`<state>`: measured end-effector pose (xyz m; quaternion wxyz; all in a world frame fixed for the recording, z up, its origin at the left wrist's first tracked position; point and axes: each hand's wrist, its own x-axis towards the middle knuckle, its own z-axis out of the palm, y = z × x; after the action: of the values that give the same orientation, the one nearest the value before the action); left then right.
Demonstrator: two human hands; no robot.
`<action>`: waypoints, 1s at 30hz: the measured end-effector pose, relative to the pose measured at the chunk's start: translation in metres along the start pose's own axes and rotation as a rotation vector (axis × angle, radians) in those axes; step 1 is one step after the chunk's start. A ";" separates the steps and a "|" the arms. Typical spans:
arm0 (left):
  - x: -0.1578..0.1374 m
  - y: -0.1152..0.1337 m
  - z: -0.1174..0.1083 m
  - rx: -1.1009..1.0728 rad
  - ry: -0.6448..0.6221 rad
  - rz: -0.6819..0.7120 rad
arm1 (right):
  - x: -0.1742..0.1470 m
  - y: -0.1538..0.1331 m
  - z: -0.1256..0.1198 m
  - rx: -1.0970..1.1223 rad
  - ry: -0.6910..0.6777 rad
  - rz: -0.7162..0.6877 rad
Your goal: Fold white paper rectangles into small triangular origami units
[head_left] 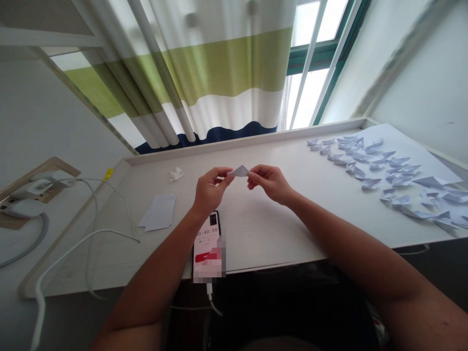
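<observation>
Centrally, pinching a small folded white paper [240, 171] at opposite ends between the fingertips of left hand [211, 190] and right hand [270, 183], above the pale desk [256, 239], probably to steady its shape, with folded pieces [371, 184] grouped well apart at right, presumably for elbow room.

Centre and right of centre: bare tabletop [270, 229], my fingers [224, 183] can pass low | far right: rows of folded paper pieces [371, 184] block me | lower centre: phone [205, 241] in my way | left: paper slips [161, 214], crumpled tissue [176, 174], looping white cable [113, 232] | behind: raised rim [256, 138] bounds my reach
</observation>
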<state>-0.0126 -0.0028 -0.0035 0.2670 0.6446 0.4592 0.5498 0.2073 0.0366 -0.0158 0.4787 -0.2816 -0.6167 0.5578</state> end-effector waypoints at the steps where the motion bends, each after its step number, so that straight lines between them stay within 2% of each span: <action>1: 0.000 0.000 0.001 -0.011 0.017 0.001 | 0.000 0.000 0.000 0.006 0.001 0.002; 7: 0.000 -0.004 0.002 -0.026 0.065 -0.028 | -0.001 0.001 0.001 -0.031 -0.011 0.002; 14: 0.003 -0.003 0.002 -0.051 0.051 0.027 | -0.001 0.001 0.000 -0.029 -0.030 0.025; 21: 0.004 -0.005 0.006 -0.379 0.087 -0.148 | -0.001 -0.004 0.000 0.083 -0.049 0.058; 27: 0.002 0.001 0.004 -0.418 -0.074 -0.309 | 0.000 -0.005 -0.001 0.143 -0.057 0.076; 30: 0.002 0.003 0.004 -0.401 -0.075 -0.316 | -0.001 -0.004 -0.001 0.151 -0.060 0.086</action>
<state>-0.0078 -0.0018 -0.0009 0.4889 0.5191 0.4257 0.5570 0.2094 0.0355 -0.0119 0.4556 -0.2540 -0.5743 0.6309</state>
